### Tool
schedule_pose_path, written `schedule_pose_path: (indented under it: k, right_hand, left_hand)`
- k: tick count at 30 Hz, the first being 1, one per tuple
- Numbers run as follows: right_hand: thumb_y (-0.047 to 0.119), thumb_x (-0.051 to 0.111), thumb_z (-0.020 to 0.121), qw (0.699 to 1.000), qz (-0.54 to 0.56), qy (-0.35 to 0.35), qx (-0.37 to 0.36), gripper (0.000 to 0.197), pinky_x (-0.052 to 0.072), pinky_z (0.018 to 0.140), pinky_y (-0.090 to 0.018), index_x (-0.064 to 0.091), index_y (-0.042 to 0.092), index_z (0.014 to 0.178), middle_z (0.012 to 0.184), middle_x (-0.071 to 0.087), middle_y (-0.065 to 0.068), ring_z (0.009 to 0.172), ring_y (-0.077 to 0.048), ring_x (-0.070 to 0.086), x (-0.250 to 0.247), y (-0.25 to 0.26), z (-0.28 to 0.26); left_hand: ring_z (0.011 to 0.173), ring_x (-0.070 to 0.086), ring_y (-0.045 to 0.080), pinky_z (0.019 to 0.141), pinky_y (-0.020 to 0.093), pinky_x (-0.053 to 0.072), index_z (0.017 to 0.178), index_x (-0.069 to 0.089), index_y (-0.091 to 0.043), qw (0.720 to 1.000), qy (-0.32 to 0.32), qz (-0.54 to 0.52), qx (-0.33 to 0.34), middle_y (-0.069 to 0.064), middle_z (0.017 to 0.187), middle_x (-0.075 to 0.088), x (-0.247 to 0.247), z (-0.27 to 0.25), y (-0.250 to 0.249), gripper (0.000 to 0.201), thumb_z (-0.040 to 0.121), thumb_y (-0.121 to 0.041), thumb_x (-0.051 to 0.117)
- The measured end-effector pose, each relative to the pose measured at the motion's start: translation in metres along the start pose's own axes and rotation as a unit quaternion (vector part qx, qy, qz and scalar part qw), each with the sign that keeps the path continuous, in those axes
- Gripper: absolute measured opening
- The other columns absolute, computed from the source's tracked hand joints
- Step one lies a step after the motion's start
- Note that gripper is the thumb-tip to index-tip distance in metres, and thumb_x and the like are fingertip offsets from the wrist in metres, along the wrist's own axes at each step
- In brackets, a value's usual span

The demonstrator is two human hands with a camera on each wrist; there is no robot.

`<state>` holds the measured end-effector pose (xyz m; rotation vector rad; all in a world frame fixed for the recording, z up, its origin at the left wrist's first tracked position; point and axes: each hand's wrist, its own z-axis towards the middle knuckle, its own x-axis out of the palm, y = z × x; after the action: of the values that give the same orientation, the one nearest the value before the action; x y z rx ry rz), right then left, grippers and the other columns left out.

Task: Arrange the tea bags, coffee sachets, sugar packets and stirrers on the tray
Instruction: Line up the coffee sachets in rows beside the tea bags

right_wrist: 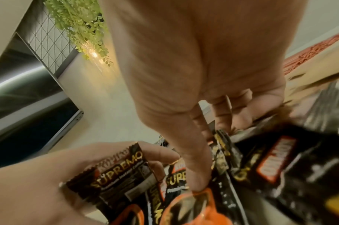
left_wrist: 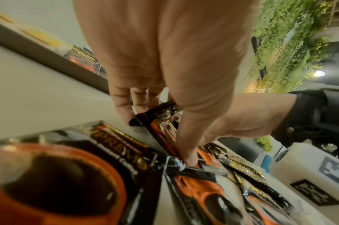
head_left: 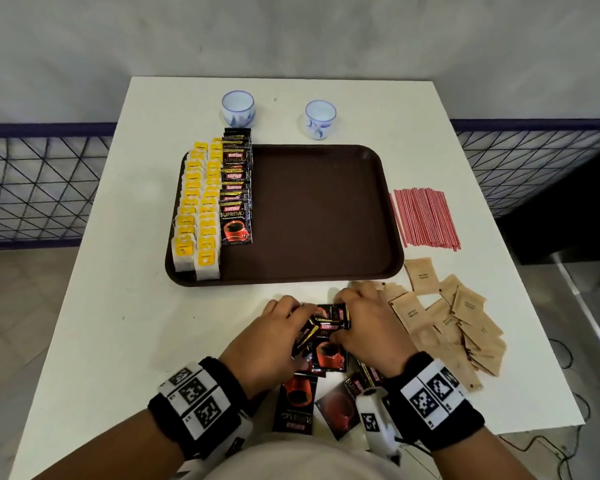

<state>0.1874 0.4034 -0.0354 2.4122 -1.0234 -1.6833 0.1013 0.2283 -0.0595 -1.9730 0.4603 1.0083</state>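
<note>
Both clamped, left hand (head_left: 274, 327) and right hand (head_left: 368, 323), on slick coffee sachets (head_left: 326, 327) at six o'clock of tray (head_left: 388, 202); liable to fan out and spill onto desk (head_left: 136, 323).

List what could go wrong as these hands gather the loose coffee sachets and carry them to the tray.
1. The left hand and right hand pinch several overlapping coffee sachets at once; the glossy packs could slip and scatter.
2. More sachets lie near the table edge; a sweep might knock them off.
3. The sugar packets lie right beside the right hand and may get dragged along.
4. Setting a handful on the tray could disturb the sachet row.
</note>
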Motion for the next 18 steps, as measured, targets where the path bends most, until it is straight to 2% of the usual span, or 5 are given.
schedule_pose_path:
  k: [6,12,15,16,18]
  right_hand:
    - [0.014,0.071,0.081,0.998,0.05,-0.017,-0.032,0.03,0.049,0.078,-0.032,0.049,0.025,0.099,0.102,0.056,0.006,0.097,-0.016,0.054,0.002,0.007,0.003]
    - [0.011,0.067,0.089,0.988,0.143,-0.024,-0.042,0.026,0.052,0.073,-0.021,0.058,0.031,0.102,0.091,0.066,0.013,0.083,0.0,0.061,-0.01,0.002,0.004]
    - [0.007,0.065,0.092,0.979,0.198,-0.023,-0.04,0.026,0.051,0.071,-0.013,0.063,0.031,0.103,0.09,0.068,0.014,0.083,0.004,0.063,-0.025,-0.004,0.007]
    - [0.006,0.064,0.092,0.974,0.222,-0.029,-0.042,0.028,0.051,0.072,-0.013,0.065,0.032,0.101,0.09,0.069,0.014,0.084,0.004,0.064,-0.03,-0.005,0.007]
    - [0.003,0.061,0.095,0.958,0.282,-0.035,-0.032,0.032,0.059,0.075,-0.026,0.066,0.034,0.099,0.094,0.068,0.014,0.086,-0.003,0.067,-0.041,-0.008,0.007]
  left_hand:
    - [0.133,0.031,0.016,0.111,0.03,0.034,0.157,0.016,-0.027,1.0,-0.001,0.005,-0.018,-0.006,0.146,0.035,-0.004,-0.002,-0.005,0.092,0.085,-0.038,0.073]
    - [0.139,0.035,0.017,0.112,0.029,0.037,0.158,0.012,-0.029,0.997,0.005,-0.059,-0.041,-0.005,0.153,0.035,-0.01,0.003,-0.004,0.101,0.079,-0.012,0.074]
    - [0.137,0.046,0.015,0.108,0.023,0.039,0.159,0.015,-0.031,0.988,-0.008,-0.141,-0.06,-0.004,0.155,0.043,-0.017,0.002,-0.004,0.098,0.083,-0.011,0.073]
    - [0.135,0.049,0.014,0.104,0.019,0.038,0.159,0.018,-0.031,0.984,-0.027,-0.162,-0.065,-0.004,0.152,0.048,-0.019,0.002,-0.003,0.092,0.086,-0.015,0.072]
    - [0.128,0.054,0.011,0.1,0.015,0.038,0.154,0.032,-0.031,0.975,-0.075,-0.193,-0.075,-0.005,0.142,0.057,-0.025,0.001,0.002,0.073,0.091,-0.017,0.068]
